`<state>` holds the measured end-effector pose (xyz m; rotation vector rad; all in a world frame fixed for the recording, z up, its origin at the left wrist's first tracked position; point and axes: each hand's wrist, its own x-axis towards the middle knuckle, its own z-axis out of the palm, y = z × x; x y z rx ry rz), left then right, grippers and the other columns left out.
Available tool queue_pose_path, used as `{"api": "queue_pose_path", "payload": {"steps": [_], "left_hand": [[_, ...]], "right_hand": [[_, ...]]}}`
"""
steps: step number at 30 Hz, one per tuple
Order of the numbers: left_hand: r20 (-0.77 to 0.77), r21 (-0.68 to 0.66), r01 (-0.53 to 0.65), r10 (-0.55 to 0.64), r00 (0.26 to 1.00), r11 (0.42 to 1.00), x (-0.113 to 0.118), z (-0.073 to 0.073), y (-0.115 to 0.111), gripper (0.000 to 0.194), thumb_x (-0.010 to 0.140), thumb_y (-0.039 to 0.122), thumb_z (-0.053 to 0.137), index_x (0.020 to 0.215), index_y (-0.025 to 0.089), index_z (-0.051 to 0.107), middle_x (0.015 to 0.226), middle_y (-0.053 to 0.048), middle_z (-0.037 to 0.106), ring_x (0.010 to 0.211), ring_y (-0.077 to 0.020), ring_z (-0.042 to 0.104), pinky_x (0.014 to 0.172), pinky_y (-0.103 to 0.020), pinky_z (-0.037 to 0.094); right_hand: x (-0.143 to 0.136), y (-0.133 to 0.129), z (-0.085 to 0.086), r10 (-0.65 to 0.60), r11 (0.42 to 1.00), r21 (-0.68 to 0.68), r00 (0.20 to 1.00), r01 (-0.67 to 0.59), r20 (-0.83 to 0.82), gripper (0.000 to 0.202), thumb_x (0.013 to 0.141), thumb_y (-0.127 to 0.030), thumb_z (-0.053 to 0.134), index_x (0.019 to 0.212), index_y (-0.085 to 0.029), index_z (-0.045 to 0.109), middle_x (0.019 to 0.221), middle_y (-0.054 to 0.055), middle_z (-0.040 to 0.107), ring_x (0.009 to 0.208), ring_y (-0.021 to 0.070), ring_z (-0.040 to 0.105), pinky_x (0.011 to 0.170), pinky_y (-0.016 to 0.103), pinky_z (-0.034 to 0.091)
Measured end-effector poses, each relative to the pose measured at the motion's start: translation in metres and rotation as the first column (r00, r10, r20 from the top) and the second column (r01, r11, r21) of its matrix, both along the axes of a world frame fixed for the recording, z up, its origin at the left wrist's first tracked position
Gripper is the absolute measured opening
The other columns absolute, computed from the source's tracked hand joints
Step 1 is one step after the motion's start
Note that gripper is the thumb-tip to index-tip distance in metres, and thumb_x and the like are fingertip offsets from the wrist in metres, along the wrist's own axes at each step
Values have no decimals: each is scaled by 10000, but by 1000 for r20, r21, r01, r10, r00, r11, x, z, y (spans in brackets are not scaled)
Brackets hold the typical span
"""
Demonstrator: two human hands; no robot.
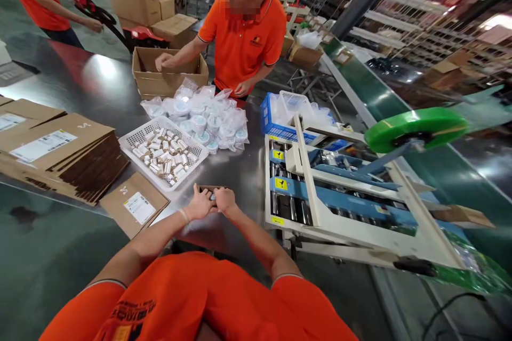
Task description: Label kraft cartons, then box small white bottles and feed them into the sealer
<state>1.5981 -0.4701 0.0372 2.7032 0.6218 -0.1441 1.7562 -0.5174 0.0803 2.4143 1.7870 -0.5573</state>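
In the head view, my left hand (199, 203) and my right hand (224, 200) meet near the front edge of the metal table. Both have their fingers closed around a small brown cardboard box (207, 188), mostly hidden behind them. Something small and pale shows between the fingers, too small to name. Just beyond is a white perforated basket (173, 187) holding several small white-and-gold boxes or bottles (162, 157). Left of my left hand lies a flattened cardboard carton (120, 198) with a white label (140, 208).
Clear bags with round tubs (200, 120) are heaped behind the basket. Flat cartons (76, 144) are stacked left. A co-worker (248, 37) reaches into an open cardboard box (168, 82). At right stand a blue crate (276, 127) and a roller taping machine (340, 192) with green tape (416, 128).
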Motion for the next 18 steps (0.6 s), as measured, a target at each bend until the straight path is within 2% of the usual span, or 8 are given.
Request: {"api": "queue_pose_path", "payload": {"steps": [2, 4, 6, 9, 12, 15, 17, 18], "left_hand": [[3, -3, 6, -6, 1000, 1000, -2, 0, -1, 452, 1195, 541, 656, 1554, 337, 838, 1563, -210, 716, 1427, -442, 611, 1281, -906, 354], [6, -1, -3, 3, 1000, 1000, -2, -1, -2, 538, 1195, 545, 656, 1686, 341, 734, 1603, -214, 698, 1461, -445, 600, 1293, -905, 349], [1, -2, -28, 28, 1000, 1000, 1, -1, -4, 599, 1189, 546, 658, 1730, 289, 682, 1601, -237, 694, 1476, -458, 598, 1299, -917, 336], [20, -44, -54, 55, 998, 998, 5, -4, -3, 586, 1166, 545, 677, 1643, 208, 721, 1569, -261, 706, 1467, -475, 615, 1311, -944, 295], [160, -211, -76, 111, 981, 975, -7, -13, 8, 471, 1107, 477, 738, 1495, 213, 770, 1537, -223, 737, 1484, -453, 629, 1358, -920, 266], [372, -510, -171, 396, 840, 843, -39, -36, 24, 412, 1047, 384, 739, 1422, 215, 750, 1582, -194, 718, 1564, -381, 596, 1413, -739, 372], [375, -715, -227, 636, 674, 662, -59, -55, 32, 548, 985, 375, 778, 1500, 209, 692, 1673, -199, 663, 1611, -351, 569, 1389, -618, 459], [335, -786, -218, 694, 637, 579, -64, -63, 34, 623, 951, 381, 812, 1530, 200, 670, 1682, -204, 660, 1598, -345, 586, 1357, -575, 505]], "right_hand": [[19, -21, 2, -68, 986, 149, 998, 69, -15, 284, 1070, -106, 668, 1186, -190, 913, 1202, 200, 901, 1138, 286, 872, 952, 305, 632], [36, -32, -1, -173, 950, 243, 978, 198, -119, 235, 1055, -125, 663, 1122, -187, 879, 1124, 159, 892, 1064, 268, 851, 928, 305, 623], [41, -29, -8, -207, 950, 176, 943, 257, -259, 143, 964, -110, 718, 1009, -178, 835, 966, 102, 859, 892, 243, 809, 856, 303, 616], [33, -14, -24, -126, 987, 42, 916, 153, -380, 104, 878, -90, 762, 911, -183, 794, 878, 53, 821, 820, 222, 757, 870, 320, 618], [30, -15, -35, -11, 999, 35, 903, 28, -429, 67, 963, -146, 769, 951, -181, 824, 1013, 92, 854, 982, 249, 770, 1018, 362, 622], [39, -35, -39, 202, 979, 99, 846, -176, -493, 123, 1056, -247, 778, 1102, -182, 871, 1250, 132, 860, 1190, 277, 763, 1149, 399, 605], [43, -51, -40, 256, 966, 108, 835, -233, -488, 181, 1100, -258, 729, 1161, -186, 884, 1372, 130, 840, 1286, 279, 741, 1205, 404, 581], [42, -56, -41, 250, 968, 91, 846, -235, -471, 210, 1118, -240, 690, 1161, -187, 888, 1404, 124, 832, 1310, 274, 730, 1219, 391, 567]]}}
